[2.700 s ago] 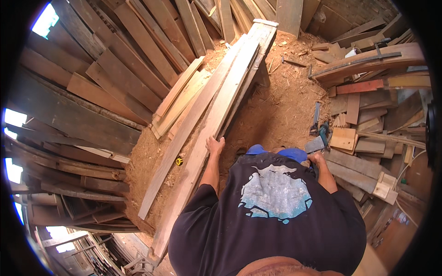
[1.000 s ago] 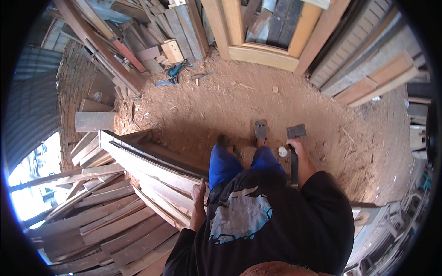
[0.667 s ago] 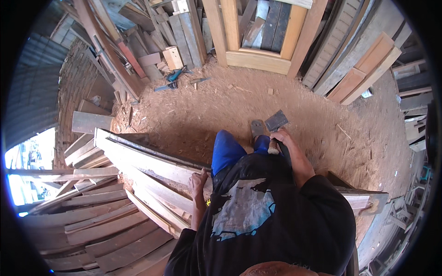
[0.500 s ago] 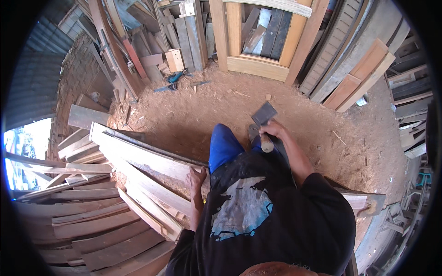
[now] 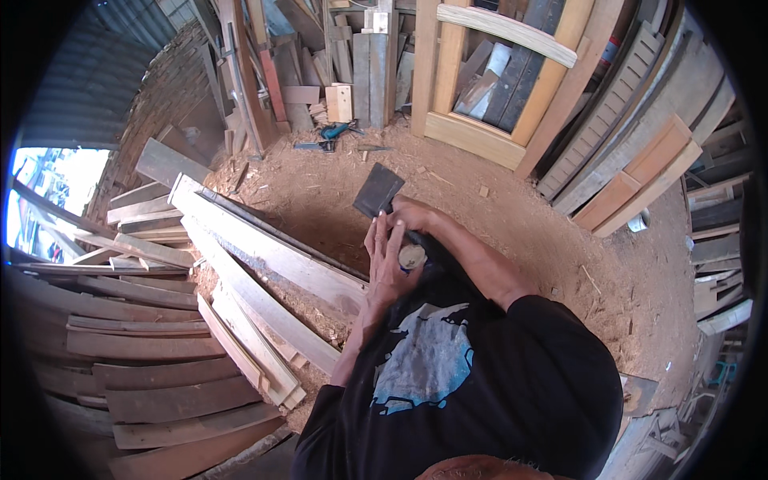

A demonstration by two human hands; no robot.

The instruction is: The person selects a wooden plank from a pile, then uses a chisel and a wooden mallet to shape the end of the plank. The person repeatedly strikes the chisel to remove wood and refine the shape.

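Left hand [image 5: 390,252] quits board [image 5: 272,256] as tool [image 5: 378,190] comes across to meet it

Watched by me from afar, the left hand, on the board half a second ago, now reaches the tool, which the right hand [image 5: 412,214] has brought leftward. The tool is held in front of the person above the floor [image 5: 544,240], its dark, flat plate pointing up and away, a round, pale end [image 5: 413,257], apparently the handle's, beside the left palm and near the shirt [image 5: 512,368].

Left fingers extend long and slightly apart, tips at the plate's lower edge; with the thumb hidden, I cannot tell whether they pinch anything. Right fingers look curled round the tool just below the plate, though most are out of my sight.

My first worry is those left fingertips: if the plate's edge is sharp, which I cannot judge, a slipping right grip could drag it across them. A loose hold might equally drop the tool to the floor. Turned sharply, the pale end could snag the shirt. To the left, the board lies with neither hand gripping it, its near end close to the left forearm [image 5: 362,332]; a careless swing of that arm could jar it
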